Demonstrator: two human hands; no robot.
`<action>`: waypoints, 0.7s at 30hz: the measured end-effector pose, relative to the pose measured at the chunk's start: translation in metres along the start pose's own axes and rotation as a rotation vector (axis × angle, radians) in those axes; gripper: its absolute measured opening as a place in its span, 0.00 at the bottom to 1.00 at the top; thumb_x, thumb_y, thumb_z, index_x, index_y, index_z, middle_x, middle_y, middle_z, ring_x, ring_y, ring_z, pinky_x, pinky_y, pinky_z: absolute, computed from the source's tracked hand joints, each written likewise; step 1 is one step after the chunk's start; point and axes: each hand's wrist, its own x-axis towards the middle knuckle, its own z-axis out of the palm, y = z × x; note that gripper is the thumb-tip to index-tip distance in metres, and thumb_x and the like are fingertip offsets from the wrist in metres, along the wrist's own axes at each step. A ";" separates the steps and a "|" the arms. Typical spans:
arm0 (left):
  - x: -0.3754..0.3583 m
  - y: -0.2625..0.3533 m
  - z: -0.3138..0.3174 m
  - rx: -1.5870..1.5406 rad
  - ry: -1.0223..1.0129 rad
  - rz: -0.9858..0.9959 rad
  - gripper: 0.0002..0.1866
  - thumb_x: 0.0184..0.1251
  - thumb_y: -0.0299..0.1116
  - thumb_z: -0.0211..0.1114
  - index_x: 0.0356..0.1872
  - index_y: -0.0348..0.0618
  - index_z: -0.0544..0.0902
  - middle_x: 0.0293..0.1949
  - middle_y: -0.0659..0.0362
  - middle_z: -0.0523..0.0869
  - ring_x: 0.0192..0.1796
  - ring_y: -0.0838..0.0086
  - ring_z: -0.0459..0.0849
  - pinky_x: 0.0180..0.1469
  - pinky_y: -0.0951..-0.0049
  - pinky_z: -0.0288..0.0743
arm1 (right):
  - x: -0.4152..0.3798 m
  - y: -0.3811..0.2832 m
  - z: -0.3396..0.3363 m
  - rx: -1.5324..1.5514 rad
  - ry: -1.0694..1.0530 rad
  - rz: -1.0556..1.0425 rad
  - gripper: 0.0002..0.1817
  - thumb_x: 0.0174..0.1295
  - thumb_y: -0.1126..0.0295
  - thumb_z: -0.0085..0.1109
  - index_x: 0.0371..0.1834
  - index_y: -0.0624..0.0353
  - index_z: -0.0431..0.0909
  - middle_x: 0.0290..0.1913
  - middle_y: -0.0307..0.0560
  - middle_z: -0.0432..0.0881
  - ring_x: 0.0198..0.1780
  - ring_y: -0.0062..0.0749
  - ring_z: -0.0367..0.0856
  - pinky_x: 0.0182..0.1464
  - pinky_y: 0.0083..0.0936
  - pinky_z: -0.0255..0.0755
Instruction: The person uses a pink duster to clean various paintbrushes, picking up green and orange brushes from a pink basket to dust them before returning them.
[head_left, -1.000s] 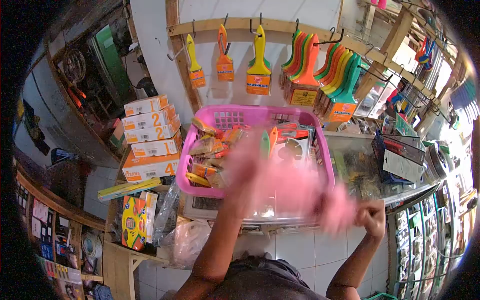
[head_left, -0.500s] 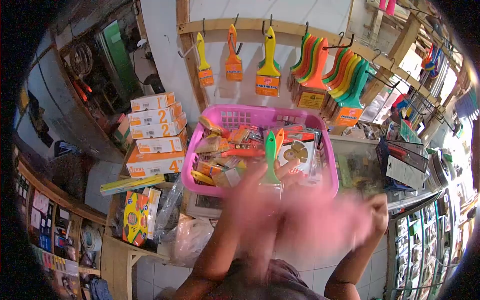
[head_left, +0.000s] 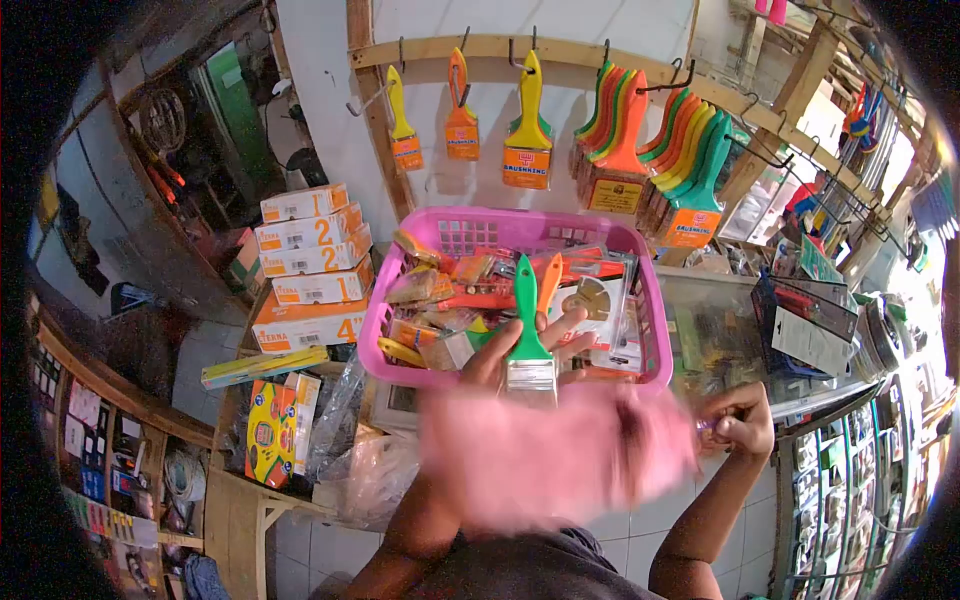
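paintbrush (head_left: 529,335) (green handle) sits clasped in my left hand (head_left: 520,350) over the pink basket (head_left: 655,330), while my right hand (head_left: 738,420) pinches the blurred pink duster (head_left: 550,455) just below it.

a green-handled paintbrush (head_left: 527,325) lies against the pink basket (head_left: 655,350); a blurred pink duster (head_left: 555,455) is below it; orange-and-white boxes (head_left: 310,275) stand left of the basket.

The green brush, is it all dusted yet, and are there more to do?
Not finished. The left hand holds the green brush over the pink basket, while the right hand swishes a blurred pink duster beneath it. Plenty of packets remain in the basket. Which are already cleaned can't be told.
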 end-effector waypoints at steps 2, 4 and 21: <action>0.002 0.003 -0.005 0.149 0.130 -0.004 0.22 0.79 0.45 0.53 0.64 0.42 0.72 0.71 0.47 0.69 0.73 0.54 0.69 0.70 0.52 0.69 | -0.003 0.006 0.001 -0.004 0.097 -0.005 0.18 0.58 0.63 0.72 0.37 0.71 0.86 0.18 0.43 0.79 0.13 0.16 0.66 0.15 0.17 0.54; 0.002 0.002 0.001 0.326 0.309 0.034 0.27 0.79 0.46 0.53 0.71 0.44 0.65 0.74 0.48 0.65 0.75 0.55 0.64 0.72 0.51 0.65 | 0.004 -0.016 0.024 -0.060 0.268 0.167 0.20 0.56 0.59 0.76 0.33 0.70 0.87 0.20 0.45 0.82 0.14 0.17 0.68 0.17 0.17 0.56; 0.008 0.000 -0.012 0.096 -0.060 0.012 0.21 0.79 0.46 0.52 0.65 0.47 0.74 0.79 0.47 0.56 0.77 0.47 0.59 0.73 0.44 0.61 | 0.001 0.001 0.006 0.017 0.039 0.049 0.17 0.58 0.61 0.74 0.39 0.67 0.88 0.27 0.50 0.87 0.21 0.21 0.77 0.22 0.18 0.66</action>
